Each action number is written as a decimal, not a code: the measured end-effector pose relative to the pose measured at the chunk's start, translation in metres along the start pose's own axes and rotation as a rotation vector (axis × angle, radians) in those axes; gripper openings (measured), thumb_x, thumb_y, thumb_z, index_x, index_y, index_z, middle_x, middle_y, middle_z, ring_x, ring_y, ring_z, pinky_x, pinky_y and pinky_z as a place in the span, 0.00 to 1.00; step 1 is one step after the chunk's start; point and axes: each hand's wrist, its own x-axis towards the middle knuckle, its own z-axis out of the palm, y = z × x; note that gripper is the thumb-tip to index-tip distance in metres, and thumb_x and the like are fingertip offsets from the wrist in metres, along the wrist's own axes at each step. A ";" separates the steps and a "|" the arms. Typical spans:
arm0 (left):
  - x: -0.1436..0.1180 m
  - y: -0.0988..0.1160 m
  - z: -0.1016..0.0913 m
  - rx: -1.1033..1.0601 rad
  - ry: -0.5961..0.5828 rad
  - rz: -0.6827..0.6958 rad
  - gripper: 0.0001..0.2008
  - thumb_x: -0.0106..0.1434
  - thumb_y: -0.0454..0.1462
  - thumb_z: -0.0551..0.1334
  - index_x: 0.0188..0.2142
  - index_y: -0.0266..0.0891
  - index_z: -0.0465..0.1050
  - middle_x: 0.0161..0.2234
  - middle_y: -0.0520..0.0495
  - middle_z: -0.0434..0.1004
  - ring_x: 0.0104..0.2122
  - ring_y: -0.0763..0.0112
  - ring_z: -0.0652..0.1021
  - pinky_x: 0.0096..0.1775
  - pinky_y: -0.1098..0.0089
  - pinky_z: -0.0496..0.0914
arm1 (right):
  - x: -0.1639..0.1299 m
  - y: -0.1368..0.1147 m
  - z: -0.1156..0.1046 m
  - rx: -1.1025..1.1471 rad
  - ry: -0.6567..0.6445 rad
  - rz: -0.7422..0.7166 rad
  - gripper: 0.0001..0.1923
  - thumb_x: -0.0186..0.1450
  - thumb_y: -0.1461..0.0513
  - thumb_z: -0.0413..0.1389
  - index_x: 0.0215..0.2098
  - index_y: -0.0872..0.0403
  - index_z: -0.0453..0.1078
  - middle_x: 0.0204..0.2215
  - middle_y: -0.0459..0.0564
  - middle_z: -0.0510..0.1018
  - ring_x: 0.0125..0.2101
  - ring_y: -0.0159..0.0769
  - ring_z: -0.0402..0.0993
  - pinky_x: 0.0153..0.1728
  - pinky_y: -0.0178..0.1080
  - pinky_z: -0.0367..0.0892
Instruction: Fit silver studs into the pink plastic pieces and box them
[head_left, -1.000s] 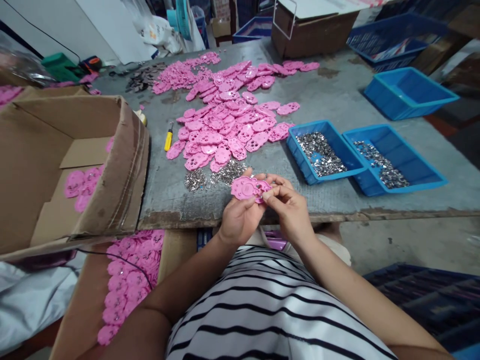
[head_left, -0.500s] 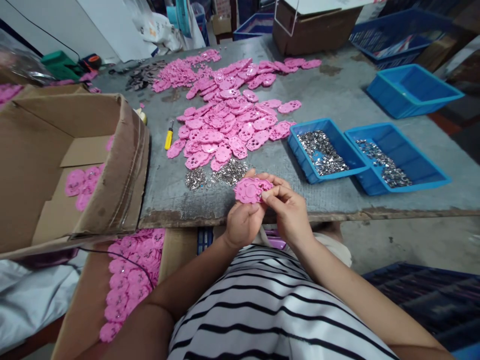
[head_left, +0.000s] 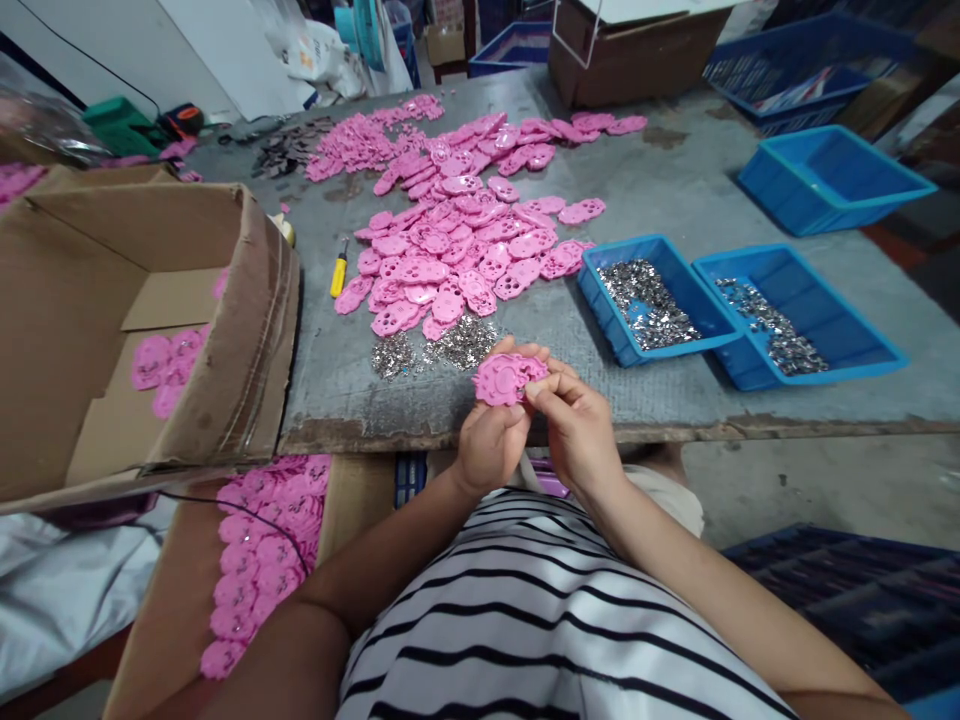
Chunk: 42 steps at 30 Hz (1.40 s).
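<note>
A pink plastic piece with a scalloped edge and moulded recesses lies across the fingers of my left hand, whose thumb presses its near edge. My right hand pinches at the piece's right end with thumb and forefinger. Whether a small part sits between those fingertips is too small to tell. Just beyond my hands are two little heaps of shiny metal bits. Behind these spreads a large pile of similar pink pieces.
Two blue trays of small metal parts stand to the right, with another blue tray behind. A yellow-handled screwdriver lies left of the pile. A cardboard box holding pink pieces stands at the left; more pink pieces fill a box below.
The view has shifted very slightly. Both hands keep the same grip on the pink plastic piece, with hardly any visible movement.
</note>
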 end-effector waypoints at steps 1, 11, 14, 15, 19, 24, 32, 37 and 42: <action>0.000 0.000 0.000 -0.009 -0.008 0.012 0.25 0.41 0.37 0.60 0.44 0.47 0.68 0.36 0.44 0.77 0.51 0.50 0.72 0.42 0.58 0.73 | 0.000 0.000 0.001 0.006 0.008 -0.003 0.07 0.50 0.60 0.62 0.18 0.51 0.69 0.38 0.50 0.74 0.49 0.43 0.66 0.55 0.46 0.57; -0.003 -0.001 0.003 -0.072 -0.034 0.088 0.28 0.44 0.34 0.59 0.48 0.47 0.67 0.49 0.47 0.75 0.59 0.51 0.67 0.57 0.56 0.66 | -0.002 0.005 0.003 0.040 0.052 -0.027 0.06 0.50 0.62 0.60 0.18 0.53 0.68 0.35 0.48 0.74 0.48 0.42 0.66 0.54 0.46 0.56; -0.002 -0.003 0.004 -0.093 -0.014 0.089 0.31 0.44 0.33 0.60 0.51 0.45 0.65 0.53 0.45 0.73 0.60 0.50 0.65 0.58 0.56 0.64 | -0.001 0.010 0.002 -0.039 0.051 -0.080 0.07 0.53 0.60 0.60 0.21 0.53 0.68 0.41 0.49 0.74 0.48 0.41 0.67 0.55 0.47 0.56; -0.002 -0.003 0.004 -0.099 -0.009 0.087 0.32 0.44 0.33 0.60 0.52 0.45 0.64 0.54 0.45 0.72 0.60 0.50 0.65 0.59 0.57 0.64 | 0.000 0.012 0.002 -0.074 0.047 -0.098 0.07 0.54 0.60 0.61 0.22 0.53 0.68 0.42 0.50 0.74 0.49 0.41 0.67 0.56 0.47 0.56; 0.001 -0.005 0.000 -0.104 0.012 0.061 0.34 0.47 0.33 0.62 0.56 0.45 0.61 0.55 0.45 0.70 0.60 0.55 0.66 0.60 0.58 0.61 | 0.002 0.021 -0.001 -0.070 0.020 -0.133 0.09 0.54 0.58 0.62 0.27 0.52 0.67 0.43 0.50 0.73 0.49 0.40 0.68 0.55 0.47 0.58; 0.005 -0.004 -0.010 -0.081 -0.035 0.028 0.33 0.50 0.33 0.63 0.56 0.45 0.59 0.51 0.44 0.73 0.53 0.59 0.73 0.55 0.57 0.66 | 0.019 0.014 -0.019 -0.175 0.049 -0.284 0.08 0.58 0.58 0.59 0.30 0.52 0.66 0.44 0.53 0.73 0.49 0.40 0.69 0.52 0.47 0.62; 0.005 -0.011 -0.025 0.119 -0.005 -0.039 0.33 0.49 0.32 0.61 0.55 0.41 0.52 0.43 0.41 0.77 0.40 0.59 0.80 0.38 0.59 0.76 | 0.113 -0.068 -0.088 -1.376 0.188 -0.253 0.11 0.63 0.67 0.54 0.44 0.61 0.69 0.44 0.61 0.72 0.44 0.39 0.69 0.49 0.42 0.62; 0.010 -0.019 -0.031 0.202 -0.057 -0.137 0.31 0.47 0.32 0.60 0.52 0.40 0.54 0.39 0.43 0.78 0.33 0.61 0.81 0.26 0.69 0.74 | 0.137 -0.069 -0.097 -1.624 -0.012 -0.001 0.08 0.55 0.72 0.59 0.35 0.64 0.76 0.41 0.67 0.76 0.43 0.48 0.73 0.45 0.44 0.64; 0.012 -0.013 -0.030 0.147 -0.039 -0.208 0.27 0.48 0.35 0.62 0.48 0.40 0.57 0.36 0.44 0.78 0.31 0.60 0.80 0.23 0.67 0.73 | 0.135 -0.062 -0.094 -1.725 -0.022 0.104 0.11 0.60 0.68 0.54 0.38 0.62 0.77 0.41 0.67 0.79 0.43 0.51 0.76 0.41 0.42 0.67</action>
